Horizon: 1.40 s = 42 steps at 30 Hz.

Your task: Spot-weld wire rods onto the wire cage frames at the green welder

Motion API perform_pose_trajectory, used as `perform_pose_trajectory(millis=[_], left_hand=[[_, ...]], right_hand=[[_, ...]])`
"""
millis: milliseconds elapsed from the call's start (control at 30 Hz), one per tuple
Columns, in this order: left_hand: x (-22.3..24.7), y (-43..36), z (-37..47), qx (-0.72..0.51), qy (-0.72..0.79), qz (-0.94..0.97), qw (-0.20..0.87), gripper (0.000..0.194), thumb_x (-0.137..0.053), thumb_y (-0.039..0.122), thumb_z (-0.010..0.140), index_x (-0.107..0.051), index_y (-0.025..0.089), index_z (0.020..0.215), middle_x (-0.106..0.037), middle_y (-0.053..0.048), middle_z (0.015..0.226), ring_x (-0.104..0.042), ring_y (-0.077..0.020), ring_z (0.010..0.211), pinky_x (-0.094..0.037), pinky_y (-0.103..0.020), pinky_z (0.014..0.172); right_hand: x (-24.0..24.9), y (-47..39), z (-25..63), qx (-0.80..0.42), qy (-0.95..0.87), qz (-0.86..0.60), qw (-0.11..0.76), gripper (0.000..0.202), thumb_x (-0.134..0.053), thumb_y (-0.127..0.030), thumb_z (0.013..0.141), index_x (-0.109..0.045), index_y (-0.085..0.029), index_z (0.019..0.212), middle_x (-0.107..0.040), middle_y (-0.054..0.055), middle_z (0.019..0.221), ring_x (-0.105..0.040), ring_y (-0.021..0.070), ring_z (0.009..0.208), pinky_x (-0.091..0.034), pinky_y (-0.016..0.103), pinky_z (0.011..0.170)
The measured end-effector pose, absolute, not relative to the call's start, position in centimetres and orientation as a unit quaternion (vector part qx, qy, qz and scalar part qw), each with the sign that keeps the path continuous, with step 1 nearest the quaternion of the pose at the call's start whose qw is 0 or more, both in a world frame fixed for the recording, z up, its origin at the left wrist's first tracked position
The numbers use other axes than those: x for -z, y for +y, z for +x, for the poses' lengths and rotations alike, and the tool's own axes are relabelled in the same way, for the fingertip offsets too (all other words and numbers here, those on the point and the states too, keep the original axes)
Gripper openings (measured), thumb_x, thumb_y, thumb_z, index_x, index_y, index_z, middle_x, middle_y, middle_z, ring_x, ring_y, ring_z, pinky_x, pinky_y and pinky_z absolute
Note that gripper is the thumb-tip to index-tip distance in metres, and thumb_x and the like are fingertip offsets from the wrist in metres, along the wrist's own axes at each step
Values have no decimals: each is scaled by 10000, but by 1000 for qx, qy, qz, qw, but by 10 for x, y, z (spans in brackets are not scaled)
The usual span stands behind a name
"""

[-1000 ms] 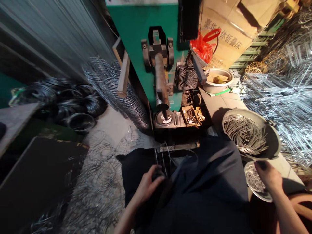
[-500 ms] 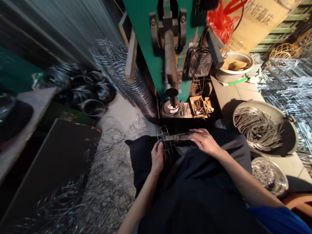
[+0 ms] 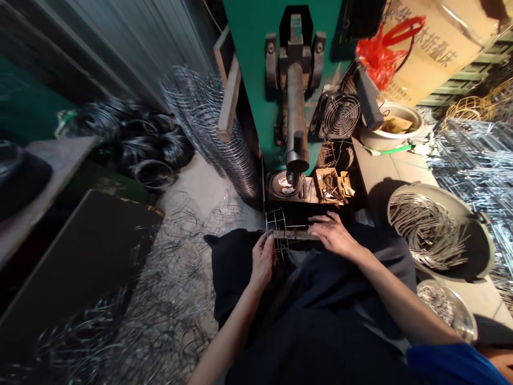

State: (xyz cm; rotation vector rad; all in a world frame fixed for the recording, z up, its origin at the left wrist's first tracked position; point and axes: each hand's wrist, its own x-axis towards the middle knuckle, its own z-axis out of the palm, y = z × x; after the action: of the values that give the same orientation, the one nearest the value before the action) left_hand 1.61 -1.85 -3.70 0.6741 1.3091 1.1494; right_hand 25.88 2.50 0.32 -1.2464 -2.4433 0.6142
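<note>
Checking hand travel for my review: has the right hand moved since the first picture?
Yes: the right hand has gone from the small bowl leftward and forward to the bar, nearer the green machine.

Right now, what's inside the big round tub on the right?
In the tub lies a swirled bundle of thin wire pieces. It hides whatever is beneath it.

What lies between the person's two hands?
Between the left hand and the right hand, the head view shows a narrow, flat grey bar and part of a round, silvery wire frame.
</note>
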Motion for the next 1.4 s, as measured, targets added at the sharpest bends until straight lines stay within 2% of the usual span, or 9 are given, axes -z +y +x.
perform_pose_trajectory(millis=[300,400,600,733,867,1033,1133,1300,1400], left_hand=[[24,-16,20,-473,567,316,596,545,-648,535,839,-598,123,1192,-412,97,521,-306,-44,358,-243,-162,345],[25,-15,21,-466,571,341,584,520,-634,526,852,-610,133,1191,-435,84,537,-314,-52,374,-263,-174,363],[26,-13,21,-462,581,375,555,486,-692,500,814,-665,166,1166,-613,-12,706,-528,-128,567,-412,-214,499],[25,-11,22,-459,577,377,560,475,-651,521,848,-649,158,1155,-508,44,595,-431,-85,461,-356,-193,437],[23,-6,20,-474,564,312,599,529,-665,563,818,-615,152,1148,-422,93,533,-336,-51,364,-263,-170,351],[18,0,16,-507,543,264,615,458,-691,535,807,-616,149,1043,-374,110,554,-295,-29,355,-284,-161,338],[14,4,15,-521,536,254,614,427,-690,527,813,-608,156,1008,-375,108,556,-298,-28,352,-290,-159,333],[6,11,16,-544,525,236,610,468,-714,542,784,-607,164,1038,-351,122,518,-291,-34,337,-304,-163,330],[3,17,15,-557,513,232,610,473,-712,530,794,-602,160,1068,-350,126,496,-285,-37,332,-295,-164,330]], right_hand=[[-14,32,258,-273,-858,-413,136,147,-537,-330,976,-649,-235,979,-713,51,1049,-604,217,1093,-270,494,1053],[-10,33,256,-284,-855,-413,135,130,-544,-306,969,-650,-232,960,-711,39,993,-616,205,1018,-290,480,1034],[-7,33,251,-295,-857,-405,121,157,-527,-235,947,-659,-240,1032,-711,46,1007,-623,201,1010,-306,490,1035],[-6,28,249,-269,-864,-410,113,170,-559,-269,945,-666,-242,1074,-717,64,1050,-624,214,1052,-280,528,1068],[-4,20,249,-155,-876,-435,139,299,-479,-116,949,-665,-234,1152,-739,87,1073,-594,247,1152,-182,581,1106],[-17,16,251,-88,-875,-437,191,365,-453,-99,966,-632,-264,1238,-748,48,1083,-563,239,1217,-132,542,1124],[-28,19,248,-65,-870,-441,208,391,-440,-99,971,-628,-275,1265,-749,47,1086,-562,239,1195,-211,501,1063],[-38,29,243,-29,-855,-466,225,341,-490,-151,968,-673,-261,1234,-759,56,1034,-561,253,1026,-351,401,841],[-40,39,240,-49,-855,-455,243,317,-490,-162,966,-704,-248,1184,-759,47,1016,-551,251,977,-413,381,810]])
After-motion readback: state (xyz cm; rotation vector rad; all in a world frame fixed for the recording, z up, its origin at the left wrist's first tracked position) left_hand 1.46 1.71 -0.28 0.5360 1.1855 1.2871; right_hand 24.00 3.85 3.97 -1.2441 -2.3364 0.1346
